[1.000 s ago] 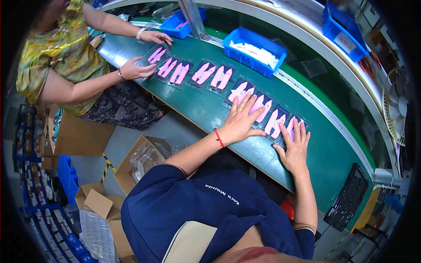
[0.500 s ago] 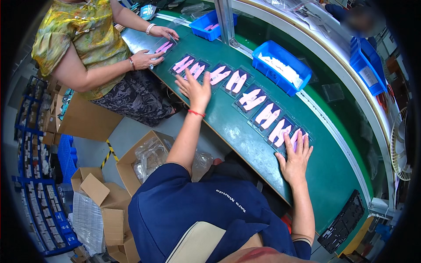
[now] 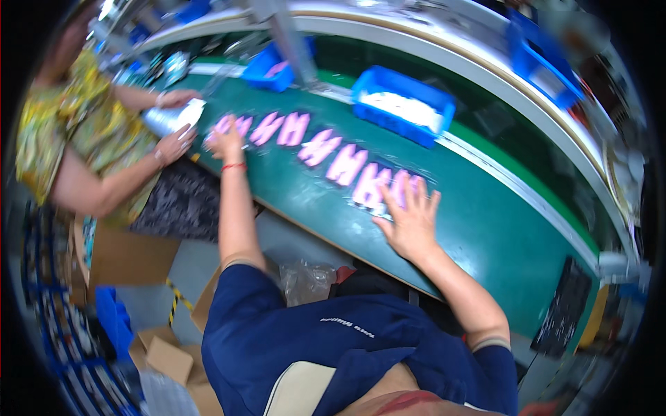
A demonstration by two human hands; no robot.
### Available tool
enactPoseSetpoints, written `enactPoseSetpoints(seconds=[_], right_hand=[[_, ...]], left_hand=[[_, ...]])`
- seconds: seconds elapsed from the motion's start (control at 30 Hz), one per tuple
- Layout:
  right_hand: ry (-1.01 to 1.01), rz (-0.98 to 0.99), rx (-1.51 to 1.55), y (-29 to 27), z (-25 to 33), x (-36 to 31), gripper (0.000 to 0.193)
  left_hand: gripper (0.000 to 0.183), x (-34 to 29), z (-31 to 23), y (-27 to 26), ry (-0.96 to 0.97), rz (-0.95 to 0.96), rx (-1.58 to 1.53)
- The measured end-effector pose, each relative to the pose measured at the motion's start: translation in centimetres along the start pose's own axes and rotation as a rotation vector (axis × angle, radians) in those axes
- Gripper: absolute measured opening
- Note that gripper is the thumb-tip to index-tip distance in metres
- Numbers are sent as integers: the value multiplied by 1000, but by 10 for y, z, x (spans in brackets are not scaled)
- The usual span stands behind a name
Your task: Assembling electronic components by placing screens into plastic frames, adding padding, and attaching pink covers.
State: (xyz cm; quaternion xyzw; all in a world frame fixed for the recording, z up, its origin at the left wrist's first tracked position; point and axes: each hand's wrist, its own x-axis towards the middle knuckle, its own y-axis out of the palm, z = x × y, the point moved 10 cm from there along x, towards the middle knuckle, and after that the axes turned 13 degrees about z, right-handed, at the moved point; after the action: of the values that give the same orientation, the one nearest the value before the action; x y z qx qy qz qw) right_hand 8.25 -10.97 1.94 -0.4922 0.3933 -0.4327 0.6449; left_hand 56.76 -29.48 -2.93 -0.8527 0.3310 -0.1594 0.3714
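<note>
A slanting row of pink pointed strips in pairs, on dark flat backings with clear edges, lies along the green table. At the row's left end is my left hand, its fingers at the leftmost pink strips; blur hides whether they grip anything. My right hand spreads its fingers over the rightmost pair, partly covering it. Nothing shows in its grasp. Beyond my left hand, another person's hands hold a shiny, pale flat thing, too blurred to name.
Behind the row stands a blue bin with white pieces; a smaller blue bin sits left of a metal post. A black tray lies at the table's right end. Cardboard boxes stand on the floor.
The view has shifted and blurred. My left hand has moved left along the row to its end. My right hand stays spread at the right end. The other person's hands have lifted a pale flat thing.
</note>
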Motion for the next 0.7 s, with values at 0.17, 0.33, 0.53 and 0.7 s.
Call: enactPoseSetpoints(seconds=[0.17, 0.33, 0.53, 0.7], right_hand=[[-61, -32, 54, 15, 24, 38, 67], [-118, -119, 223, 4, 40, 62, 75], [-74, -346, 251, -34, -8, 13, 74], [463, -523, -59, -79, -178, -143, 52]], left_hand=[[74, 51, -10, -19, 262, -148, 488], [80, 75, 16, -36, 218, -212, 192], [60, -30, -38, -36, 479, -253, 60], [44, -163, -120, -41, 833, -183, -75]])
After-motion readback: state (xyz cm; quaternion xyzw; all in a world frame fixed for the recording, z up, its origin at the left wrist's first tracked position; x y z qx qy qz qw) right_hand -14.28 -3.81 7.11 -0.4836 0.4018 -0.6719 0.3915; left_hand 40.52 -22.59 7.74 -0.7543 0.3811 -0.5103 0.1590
